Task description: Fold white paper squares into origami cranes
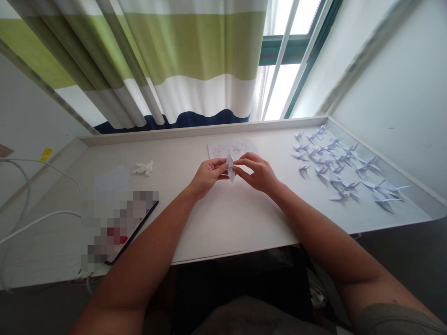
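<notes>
A small piece of folded white paper (230,161), narrow and pointed at its lower end, is held upright above the middle of the desk. My left hand (208,176) grips it from the left side, thumb and fingers closed on it. From the right, my right hand (257,170) pinches its edge between thumb and fingertips. Just behind the hands lies a sheet with handwriting (218,150), partly covered by them. The folded paper's inner layers are too small to make out.
Many folded paper cranes (337,165) stand at the desk's right end. On the left are a crumpled tissue (143,168), flat white paper (113,179), a blurred dark-edged tablet or phone (134,228) and white cables (45,216). A raised rim (195,129) borders the white desk (223,228).
</notes>
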`<state>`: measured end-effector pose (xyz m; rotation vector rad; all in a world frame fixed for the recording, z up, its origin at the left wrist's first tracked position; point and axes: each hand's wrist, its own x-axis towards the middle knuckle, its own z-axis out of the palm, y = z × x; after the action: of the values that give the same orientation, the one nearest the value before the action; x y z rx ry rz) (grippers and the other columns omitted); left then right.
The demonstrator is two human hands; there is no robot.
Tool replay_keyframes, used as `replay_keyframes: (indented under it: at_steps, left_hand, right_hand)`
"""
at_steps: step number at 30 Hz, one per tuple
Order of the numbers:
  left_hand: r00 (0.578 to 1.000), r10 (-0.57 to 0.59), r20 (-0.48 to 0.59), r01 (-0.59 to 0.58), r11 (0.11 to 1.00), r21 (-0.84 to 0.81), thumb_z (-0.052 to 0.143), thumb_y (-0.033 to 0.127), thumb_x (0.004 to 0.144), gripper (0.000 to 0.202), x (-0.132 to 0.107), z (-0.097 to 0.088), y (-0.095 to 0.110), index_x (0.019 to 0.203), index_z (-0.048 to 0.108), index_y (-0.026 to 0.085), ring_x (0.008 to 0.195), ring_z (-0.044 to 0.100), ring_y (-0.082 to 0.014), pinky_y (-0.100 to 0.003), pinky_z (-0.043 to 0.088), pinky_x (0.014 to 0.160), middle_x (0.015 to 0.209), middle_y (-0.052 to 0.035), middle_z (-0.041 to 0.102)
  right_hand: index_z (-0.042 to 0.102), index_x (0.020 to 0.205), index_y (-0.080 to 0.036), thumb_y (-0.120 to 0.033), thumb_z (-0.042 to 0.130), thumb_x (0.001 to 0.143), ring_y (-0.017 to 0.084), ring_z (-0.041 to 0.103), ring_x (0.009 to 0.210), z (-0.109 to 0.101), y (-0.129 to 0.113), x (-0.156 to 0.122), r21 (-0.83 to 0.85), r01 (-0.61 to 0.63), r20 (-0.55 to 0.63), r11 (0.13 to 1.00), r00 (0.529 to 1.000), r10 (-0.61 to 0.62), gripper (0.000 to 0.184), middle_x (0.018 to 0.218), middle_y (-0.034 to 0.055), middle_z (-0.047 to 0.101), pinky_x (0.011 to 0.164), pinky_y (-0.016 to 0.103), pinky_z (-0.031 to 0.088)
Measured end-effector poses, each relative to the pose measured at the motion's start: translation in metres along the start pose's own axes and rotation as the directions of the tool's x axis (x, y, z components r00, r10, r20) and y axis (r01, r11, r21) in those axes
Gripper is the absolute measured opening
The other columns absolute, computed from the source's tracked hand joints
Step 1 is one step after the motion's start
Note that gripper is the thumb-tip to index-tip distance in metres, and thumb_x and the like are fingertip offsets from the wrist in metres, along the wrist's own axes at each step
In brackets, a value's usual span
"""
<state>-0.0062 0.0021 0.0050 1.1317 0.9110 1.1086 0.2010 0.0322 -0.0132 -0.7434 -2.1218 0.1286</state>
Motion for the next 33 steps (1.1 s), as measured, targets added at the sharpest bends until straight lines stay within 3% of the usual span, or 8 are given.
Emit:
replay_keyframes:
  at_steps: [3,7,14,19,25,28,33]
  left_hand:
    - [1.0,-0.005,0.003,0.004,1.0,0.031,0.092,0.046,0.079,0.041,0.0,0.0,-0.001,0.102,0.081,0.013,0.091,0.077,-0.0237,-0.038,0.061,0.087,0.091,-0.0094,0.081]
    - [0.999,0.031,0.025,-0.033,0.998,0.055,0.092,0.052,0.077,0.046,-0.001,-0.001,0.0,0.1,0.082,0.014,0.092,0.077,-0.0239,-0.039,0.062,0.087,0.091,-0.0096,0.081]
    - [0.997,0.064,0.042,-0.066,0.996,0.055,0.094,0.053,0.075,0.052,0.001,-0.003,-0.001,0.108,0.083,0.015,0.09,0.078,-0.0237,-0.041,0.063,0.087,0.094,-0.0095,0.083]
    - [0.995,0.067,0.074,-0.073,0.995,0.071,0.095,0.051,0.075,0.048,0.001,-0.004,-0.004,0.106,0.083,0.016,0.093,0.08,-0.0259,-0.042,0.063,0.089,0.098,-0.0105,0.084]
    - [0.998,0.064,0.019,-0.065,0.995,0.076,0.097,0.052,0.07,0.054,0.002,-0.005,-0.008,0.105,0.082,0.015,0.09,0.081,-0.0269,-0.043,0.064,0.086,0.096,-0.0116,0.084]
    - [0.998,0.068,-0.015,-0.067,0.994,0.082,0.098,0.053,0.068,0.053,0.003,-0.004,-0.01,0.1,0.081,0.014,0.086,0.081,-0.0276,-0.044,0.065,0.084,0.09,-0.0116,0.083]
    - [0.994,0.101,-0.029,-0.098,0.99,0.106,0.098,0.055,0.067,0.051,0.003,-0.001,-0.008,0.09,0.079,0.014,0.082,0.08,-0.0272,-0.047,0.066,0.087,0.081,-0.0098,0.082]
  right_hand:
    - [0.079,0.098,-0.025,-0.039,0.064,0.106,0.022,0.065,0.084,-0.003,0.001,0.001,-0.143,0.066,0.042,0.987,0.997,-0.06,0.022,0.096,0.0082,0.073,0.068,0.036,0.051]
    - [0.08,0.101,-0.027,-0.038,0.063,0.106,0.021,0.064,0.085,-0.003,0.002,0.001,-0.144,0.1,0.031,0.985,0.995,-0.096,0.021,0.1,0.0077,0.073,0.067,0.035,0.05]
    - [0.078,0.099,-0.025,-0.041,0.068,0.104,0.019,0.067,0.084,0.003,0.002,0.001,0.24,-0.024,-0.07,0.97,0.997,0.042,0.019,0.093,0.0052,0.069,0.074,0.036,0.06]
    - [0.073,0.089,-0.023,-0.051,0.071,0.099,0.018,0.068,0.081,0.003,-0.001,0.003,0.439,-0.198,0.06,0.877,0.98,0.191,0.029,0.093,0.0039,0.067,0.073,0.037,0.064]
    - [0.07,0.085,-0.023,-0.061,0.081,0.086,0.019,0.069,0.085,0.01,-0.002,0.003,0.539,-0.394,0.151,0.744,0.915,0.374,0.04,0.094,0.0025,0.07,0.084,0.041,0.065]
    - [0.07,0.087,-0.022,-0.064,0.084,0.082,0.017,0.069,0.078,0.015,-0.001,0.003,0.61,-0.444,0.186,0.656,0.885,0.426,0.045,0.088,0.0016,0.071,0.087,0.043,0.063]
    - [0.065,0.088,-0.022,-0.061,0.093,0.07,0.016,0.067,0.076,0.021,0.0,0.004,0.738,-0.453,0.198,0.5,0.854,0.481,0.051,0.085,0.0006,0.07,0.076,0.036,0.062]
